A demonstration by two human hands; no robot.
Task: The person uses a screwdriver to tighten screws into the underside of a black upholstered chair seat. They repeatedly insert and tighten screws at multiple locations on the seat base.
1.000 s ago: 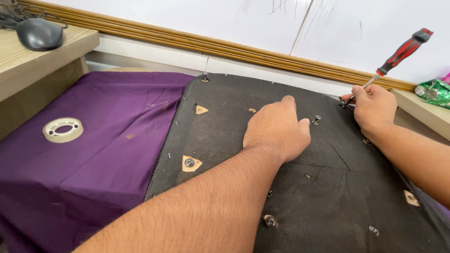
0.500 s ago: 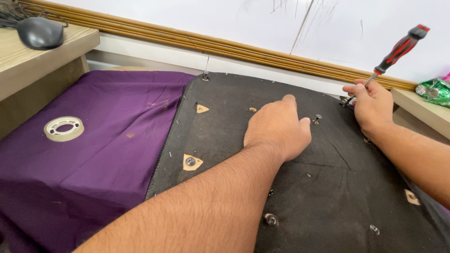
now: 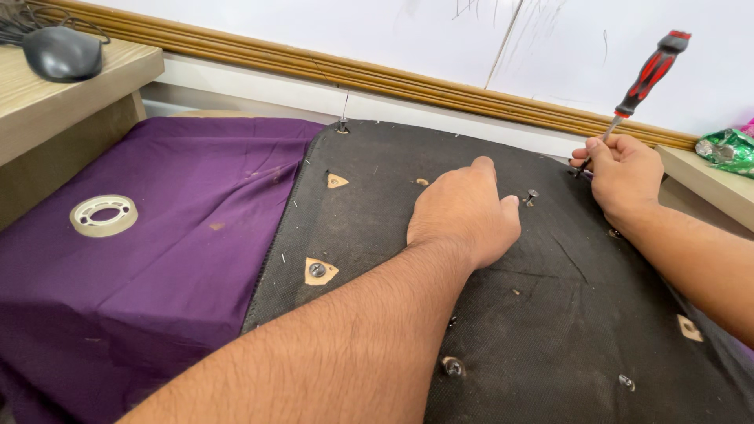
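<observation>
A black fabric-covered seat panel [image 3: 518,298] lies upside down on a purple cloth [image 3: 157,235]. My left hand [image 3: 463,212] presses flat on the panel near its middle, fingers curled and together, holding nothing. My right hand [image 3: 620,173] grips a screwdriver [image 3: 648,74] with a red and black handle. The handle stands up to the right and the tip sits at the panel's far right edge. Small staples and a loose tack [image 3: 532,195] lie between the two hands. Triangular cut-outs with bolts [image 3: 318,271] show in the fabric.
A roll of clear tape [image 3: 103,214] rests on the purple cloth at left. A black computer mouse [image 3: 63,53] sits on a wooden desk [image 3: 47,110] at far left. A wooden moulding [image 3: 353,74] runs along the white wall. A green wrapper [image 3: 726,148] lies on the right ledge.
My right hand has tilted the screwdriver handle a little more upright at the panel's edge. My left hand stays pressed in place.
</observation>
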